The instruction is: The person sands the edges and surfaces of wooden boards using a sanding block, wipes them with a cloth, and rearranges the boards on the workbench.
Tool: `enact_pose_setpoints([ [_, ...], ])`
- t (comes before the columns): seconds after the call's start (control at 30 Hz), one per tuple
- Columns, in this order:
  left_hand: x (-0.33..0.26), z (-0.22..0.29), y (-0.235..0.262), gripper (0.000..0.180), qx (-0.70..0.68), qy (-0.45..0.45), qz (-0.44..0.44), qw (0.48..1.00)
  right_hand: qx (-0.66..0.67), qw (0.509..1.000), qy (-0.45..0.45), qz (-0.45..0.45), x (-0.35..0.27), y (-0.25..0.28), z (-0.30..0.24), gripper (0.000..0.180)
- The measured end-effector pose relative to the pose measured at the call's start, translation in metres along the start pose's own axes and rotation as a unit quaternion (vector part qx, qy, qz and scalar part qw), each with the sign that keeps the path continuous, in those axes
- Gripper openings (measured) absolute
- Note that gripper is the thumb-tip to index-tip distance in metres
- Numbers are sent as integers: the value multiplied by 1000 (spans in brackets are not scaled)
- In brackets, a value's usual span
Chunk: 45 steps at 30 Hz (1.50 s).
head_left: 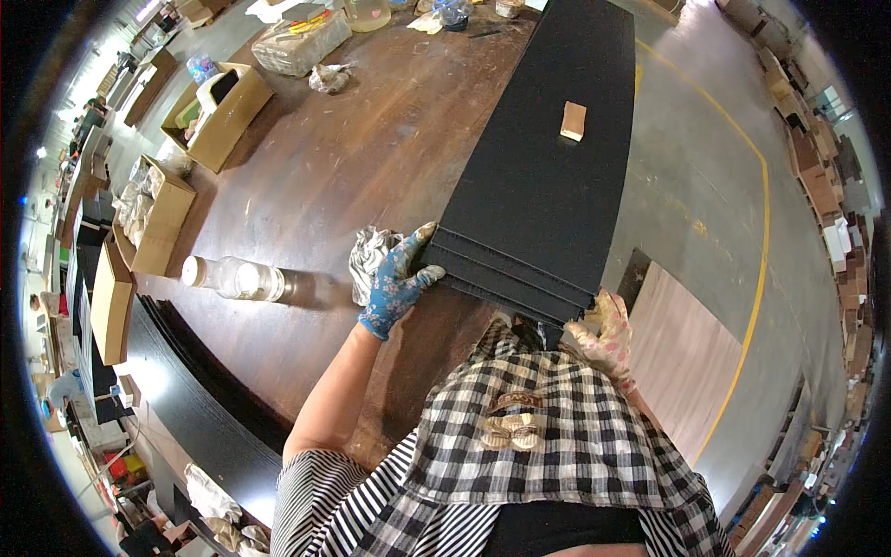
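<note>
A stack of long black panels (548, 186) lies lengthwise in front of me, its near ends staggered in steps. My left hand (394, 290), in a blue floral glove, touches the left edge near these ends, thumb and forefinger spread apart. At the near right corner is my right hand (608, 336), in a pale glove with pink spots; its fingers curl around the panel edge and are partly hidden. A small brown-topped block (573, 121) rests on the top panel. Just left of my left hand lies a crumpled grey-white cloth (371, 263).
The brown table (399, 139) carries a clear bottle (243, 278) lying on its side and a wrapped block (302, 43). Cardboard boxes (225, 116) line its left edge. More black panels (200, 381) are at the lower left. A wood-grain board (682, 357) lies lower down on the right.
</note>
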<state>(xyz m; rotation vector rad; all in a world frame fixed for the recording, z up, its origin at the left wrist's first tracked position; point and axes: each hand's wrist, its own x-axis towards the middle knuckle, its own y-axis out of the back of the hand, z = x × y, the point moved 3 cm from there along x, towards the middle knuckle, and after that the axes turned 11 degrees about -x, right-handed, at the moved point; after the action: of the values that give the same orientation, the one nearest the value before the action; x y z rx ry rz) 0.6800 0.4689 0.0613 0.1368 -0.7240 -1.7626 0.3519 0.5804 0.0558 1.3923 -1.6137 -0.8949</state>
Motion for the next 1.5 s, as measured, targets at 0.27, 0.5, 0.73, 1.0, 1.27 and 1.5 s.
enact_pose_setpoints([
  [0.27,-5,-32,-37,47,-260,120,92,954,140,982,-122,-11,6,1,-9,57],
  [0.5,-2,-20,-37,41,-234,165,135,948,214,963,-161,22,8,-9,0,34],
  [0.73,9,-9,-35,42,-253,192,155,936,159,978,-135,-19,15,-13,7,31],
  [1.0,14,-32,-46,40,-177,173,182,952,264,933,-243,-4,21,-4,-12,36],
  [1.27,24,-20,-44,31,-171,168,196,951,226,947,-230,23,30,2,-22,31],
  [1.5,33,-14,-39,33,-116,178,189,959,231,945,-231,34,38,6,-22,23],
])
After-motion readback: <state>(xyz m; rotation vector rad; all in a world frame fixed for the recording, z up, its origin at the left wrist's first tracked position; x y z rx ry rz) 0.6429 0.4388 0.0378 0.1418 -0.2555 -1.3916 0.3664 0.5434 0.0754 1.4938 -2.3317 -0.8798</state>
